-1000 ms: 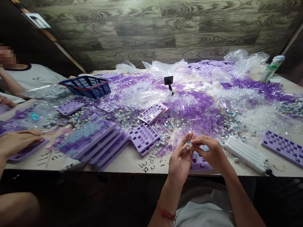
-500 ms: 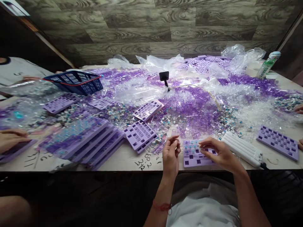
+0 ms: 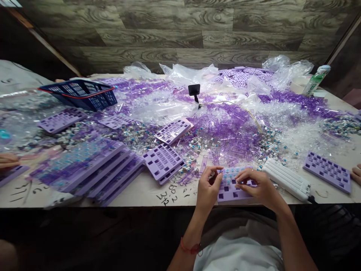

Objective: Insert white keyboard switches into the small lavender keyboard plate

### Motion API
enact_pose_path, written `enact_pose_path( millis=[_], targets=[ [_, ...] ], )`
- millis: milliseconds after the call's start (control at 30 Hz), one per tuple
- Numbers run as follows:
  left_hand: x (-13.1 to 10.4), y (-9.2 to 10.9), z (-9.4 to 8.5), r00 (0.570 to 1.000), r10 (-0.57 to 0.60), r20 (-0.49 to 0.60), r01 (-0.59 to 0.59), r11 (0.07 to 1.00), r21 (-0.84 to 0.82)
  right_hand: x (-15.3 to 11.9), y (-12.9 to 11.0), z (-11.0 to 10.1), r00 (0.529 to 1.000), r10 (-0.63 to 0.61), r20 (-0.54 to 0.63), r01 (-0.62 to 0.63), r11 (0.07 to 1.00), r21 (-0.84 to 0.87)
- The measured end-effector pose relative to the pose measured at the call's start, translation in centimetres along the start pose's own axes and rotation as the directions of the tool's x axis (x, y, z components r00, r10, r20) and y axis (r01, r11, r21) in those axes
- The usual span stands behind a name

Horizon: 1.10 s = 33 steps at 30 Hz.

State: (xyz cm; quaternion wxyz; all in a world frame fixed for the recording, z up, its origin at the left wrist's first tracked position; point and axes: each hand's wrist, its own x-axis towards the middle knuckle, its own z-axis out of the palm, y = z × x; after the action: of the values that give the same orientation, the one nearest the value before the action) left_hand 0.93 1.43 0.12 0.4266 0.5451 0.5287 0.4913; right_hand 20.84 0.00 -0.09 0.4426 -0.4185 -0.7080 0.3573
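A lilac keyboard case (image 3: pixel 234 195) lies flat at the table's front edge, between my hands. Blue-and-clear key switches (image 3: pixel 229 172) fill part of its upper rows, and square openings show below. Over the case, my right hand (image 3: pixel 255 184) pinches a tiny pale piece, apparently a key switch, with thumb and forefinger. My left hand (image 3: pixel 208 186) is at the case's left side, fingers curled and thumb close to the forefinger; whatever lies in it is too small to make out.
Stacked purple keyboards (image 3: pixel 104 169) and lilac cases (image 3: pixel 163 162) lie left. Loose switches (image 3: pixel 270 148) and purple plastic pieces (image 3: pixel 229 128) cover the middle. A white power strip (image 3: pixel 286 178) is right of my hand. A blue basket (image 3: pixel 84 94) stands back left. Other people's hands (image 3: pixel 357 174) appear at both sides.
My left hand has moved closer to the case, its thumb and forefinger now reaching towards it. My right fingertips have shifted slightly left and down over the case. The view has shifted slightly.
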Motion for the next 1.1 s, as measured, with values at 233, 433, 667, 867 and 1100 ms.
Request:
enact_pose_path(
  millis=[233,433,667,867,1100],
  targets=[
    [-0.2,-0.7,0.1,0.998,0.054,0.032,-0.056,0.997,0.057,-0.3,0.9,1.1,0.996,-0.089,0.031,0.093,0.977,-0.192],
    [-0.2,-1.2,0.1,0.994,0.092,0.062,-0.095,0.994,0.046,-0.5,0.6,1.1,0.996,-0.072,0.059,0.083,0.974,-0.211],
    [-0.1,-1.3,0.0,0.991,0.098,0.087,-0.105,0.992,0.074,-0.1,0.6,1.4,0.999,-0.031,-0.03,0.023,0.966,-0.256],
    [-0.2,-1.2,0.0,0.991,0.095,0.089,-0.102,0.992,0.078,0.0,0.3,1.4,0.999,-0.025,-0.028,0.016,0.96,-0.279],
    [-0.2,-1.3,0.0,0.989,0.103,0.105,-0.113,0.99,0.09,-0.2,-0.3,1.5,0.994,-0.065,-0.09,0.026,0.922,-0.386]
  ],
)
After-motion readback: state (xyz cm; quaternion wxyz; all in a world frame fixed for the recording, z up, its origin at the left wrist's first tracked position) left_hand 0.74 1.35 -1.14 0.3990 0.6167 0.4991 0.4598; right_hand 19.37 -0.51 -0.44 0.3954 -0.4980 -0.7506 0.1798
